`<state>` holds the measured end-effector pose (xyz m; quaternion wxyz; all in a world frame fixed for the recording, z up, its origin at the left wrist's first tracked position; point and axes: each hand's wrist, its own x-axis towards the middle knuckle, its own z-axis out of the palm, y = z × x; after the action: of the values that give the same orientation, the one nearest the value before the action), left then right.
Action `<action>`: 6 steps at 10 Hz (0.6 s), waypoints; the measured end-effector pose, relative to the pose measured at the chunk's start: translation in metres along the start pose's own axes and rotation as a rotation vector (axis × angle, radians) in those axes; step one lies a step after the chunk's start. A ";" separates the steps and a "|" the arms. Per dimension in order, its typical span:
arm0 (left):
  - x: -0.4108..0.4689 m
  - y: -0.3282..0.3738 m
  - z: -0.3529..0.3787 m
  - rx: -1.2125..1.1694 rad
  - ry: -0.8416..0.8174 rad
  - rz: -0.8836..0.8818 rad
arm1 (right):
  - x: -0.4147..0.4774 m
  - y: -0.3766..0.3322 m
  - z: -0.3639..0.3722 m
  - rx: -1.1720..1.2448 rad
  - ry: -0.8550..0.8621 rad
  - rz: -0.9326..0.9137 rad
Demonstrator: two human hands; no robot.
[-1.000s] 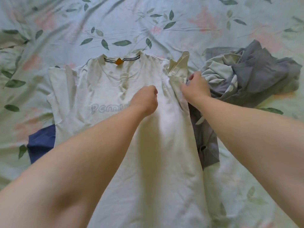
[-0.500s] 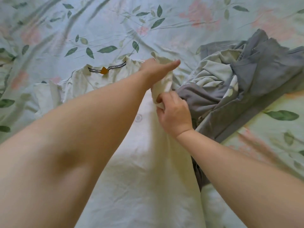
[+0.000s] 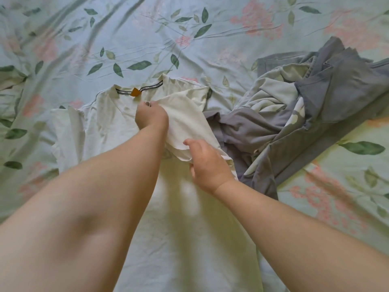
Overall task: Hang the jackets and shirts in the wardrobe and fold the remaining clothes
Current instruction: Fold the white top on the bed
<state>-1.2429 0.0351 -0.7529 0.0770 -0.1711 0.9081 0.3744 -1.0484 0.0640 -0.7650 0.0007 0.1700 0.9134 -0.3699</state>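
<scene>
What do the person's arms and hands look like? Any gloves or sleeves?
No gloves and no sleeves in view. The left forearm and right forearm are bare right to the picture's edge. The left hand and right hand are bare too, with no watch, bracelet or ring on the parts that show.

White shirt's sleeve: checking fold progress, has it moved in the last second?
Yes. The sleeve has been pulled left, toward the orange collar tag.
</scene>
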 end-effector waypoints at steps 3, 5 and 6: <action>-0.001 -0.041 -0.014 0.181 -0.228 -0.182 | -0.007 0.002 0.018 -0.209 -0.171 -0.043; -0.030 -0.052 -0.036 -0.119 -0.546 -0.474 | -0.016 0.009 0.005 -0.330 -0.021 0.002; -0.035 -0.057 -0.037 -0.038 -0.557 -0.422 | -0.022 0.011 -0.002 -0.413 -0.023 0.021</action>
<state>-1.1901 -0.0199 -0.7546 0.3941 -0.2477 0.7899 0.3993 -1.0241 0.0658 -0.7676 0.0500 0.1717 0.9679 -0.1767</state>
